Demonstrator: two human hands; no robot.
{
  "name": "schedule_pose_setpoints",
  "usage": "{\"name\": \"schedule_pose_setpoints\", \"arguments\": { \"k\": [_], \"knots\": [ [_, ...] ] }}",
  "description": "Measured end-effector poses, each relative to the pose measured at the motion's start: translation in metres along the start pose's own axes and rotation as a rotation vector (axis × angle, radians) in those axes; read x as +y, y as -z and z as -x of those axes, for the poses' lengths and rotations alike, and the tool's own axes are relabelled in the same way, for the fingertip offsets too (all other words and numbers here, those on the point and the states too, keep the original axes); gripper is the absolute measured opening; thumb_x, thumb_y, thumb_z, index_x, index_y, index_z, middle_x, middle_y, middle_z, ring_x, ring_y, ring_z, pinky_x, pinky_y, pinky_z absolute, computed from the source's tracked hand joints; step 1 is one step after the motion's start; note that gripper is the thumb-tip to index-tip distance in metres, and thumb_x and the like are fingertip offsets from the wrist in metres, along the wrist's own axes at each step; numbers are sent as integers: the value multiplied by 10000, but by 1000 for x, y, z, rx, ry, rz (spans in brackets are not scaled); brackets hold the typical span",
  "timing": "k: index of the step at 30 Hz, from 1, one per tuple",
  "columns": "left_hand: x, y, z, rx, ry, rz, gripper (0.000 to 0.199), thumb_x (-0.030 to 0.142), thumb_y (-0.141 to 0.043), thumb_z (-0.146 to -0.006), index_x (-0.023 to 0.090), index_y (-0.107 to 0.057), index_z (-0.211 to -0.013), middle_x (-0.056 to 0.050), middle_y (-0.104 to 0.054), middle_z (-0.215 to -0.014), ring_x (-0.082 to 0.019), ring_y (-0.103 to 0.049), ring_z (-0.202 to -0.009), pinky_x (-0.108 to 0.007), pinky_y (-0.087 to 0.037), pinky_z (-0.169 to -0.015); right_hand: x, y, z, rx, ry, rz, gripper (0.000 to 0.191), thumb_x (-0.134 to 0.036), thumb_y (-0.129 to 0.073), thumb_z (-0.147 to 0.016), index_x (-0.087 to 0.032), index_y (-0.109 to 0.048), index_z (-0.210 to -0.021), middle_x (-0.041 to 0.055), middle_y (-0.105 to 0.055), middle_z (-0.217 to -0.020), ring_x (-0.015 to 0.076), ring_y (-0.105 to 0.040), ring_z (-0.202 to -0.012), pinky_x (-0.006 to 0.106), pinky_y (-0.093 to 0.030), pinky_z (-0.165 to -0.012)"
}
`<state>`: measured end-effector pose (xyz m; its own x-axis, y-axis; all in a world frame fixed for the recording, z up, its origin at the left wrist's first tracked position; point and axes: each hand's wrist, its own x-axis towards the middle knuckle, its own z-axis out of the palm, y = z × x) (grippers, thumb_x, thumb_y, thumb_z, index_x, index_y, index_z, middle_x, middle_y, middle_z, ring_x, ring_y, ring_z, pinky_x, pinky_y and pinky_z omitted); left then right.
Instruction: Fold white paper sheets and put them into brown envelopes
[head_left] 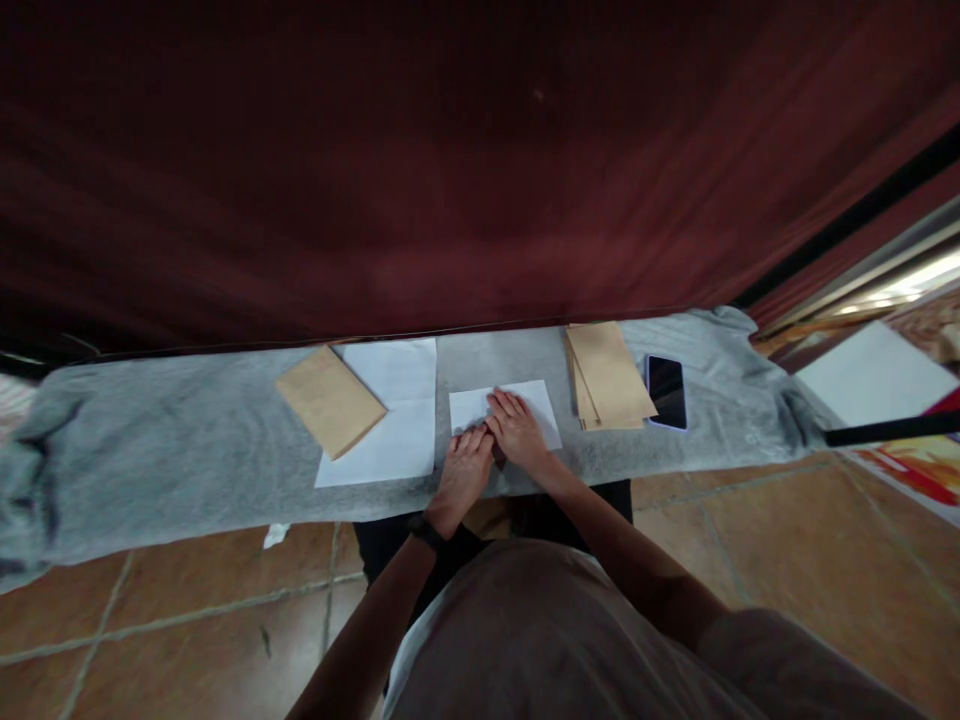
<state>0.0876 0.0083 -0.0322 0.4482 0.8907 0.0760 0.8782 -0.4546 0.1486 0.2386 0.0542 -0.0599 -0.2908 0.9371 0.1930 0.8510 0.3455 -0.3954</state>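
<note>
A folded white sheet of paper [546, 408] lies flat on the grey cloth, right in front of my body. My right hand [519, 432] rests palm down across its middle, fingers stretched toward the far left. Against its lower left edge lies my left hand [466, 468], also flat, with its fingertips meeting those of my right hand. Neither hand grips anything. Part of the paper is hidden beneath both hands. To the left are larger white sheets [409, 420], with a brown envelope [330, 400] lying askew on top of them.
Several brown envelopes [611, 375] are stacked right of my hands, their corner overlapping a dark-screened phone [667, 392]. A grey cloth [187, 450] covers the narrow table. Dark red fabric [480, 180] hangs behind it. A white scrap [276, 535] lies on the tiled floor.
</note>
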Motion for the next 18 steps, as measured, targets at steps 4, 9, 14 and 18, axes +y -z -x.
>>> {"name": "schedule_pose_setpoints", "arguments": {
  "k": [4, 9, 14, 18],
  "knots": [
    [4, -4, 0, -3, 62, 1, 302, 140, -442, -982, 175, -648, -1200, -112, -645, -1367, -270, -615, -1194, -450, -462, -1016, 16, 0, 4, 26, -33, 75, 492, -342, -395, -1062, -152, -472, -1510, 125, -416, -1595, 278, -372, -1481, 495, -284, -1215],
    [20, -6, -14, 16, 156, 23, 358, 138, -385, -993, 127, -624, -1260, -132, -664, -1321, -280, -607, -1213, -444, -457, -1045, 35, 5, 16, 63, -120, 148, 535, -372, -377, -1065, -145, -410, -1548, 141, -367, -1620, 299, -343, -1493, 520, -260, -1213],
    [42, -20, -52, 123, 170, 108, 509, 308, -320, -1052, 87, -428, -1497, -157, -440, -1578, -272, -375, -1482, -470, -328, -1211, 38, 8, 20, 17, -98, 200, 547, -286, -376, -1043, -169, -358, -1577, 129, -287, -1658, 295, -290, -1518, 509, -246, -1216],
    [41, -32, -71, 97, 225, 105, 651, 467, -325, -1048, 42, -355, -1541, -193, -346, -1624, -288, -269, -1536, -489, -254, -1251, 35, 9, 19, 5, -110, 220, 561, -281, -389, -1032, -152, -356, -1577, 143, -292, -1655, 299, -294, -1513, 504, -235, -1218]
  ]
}}
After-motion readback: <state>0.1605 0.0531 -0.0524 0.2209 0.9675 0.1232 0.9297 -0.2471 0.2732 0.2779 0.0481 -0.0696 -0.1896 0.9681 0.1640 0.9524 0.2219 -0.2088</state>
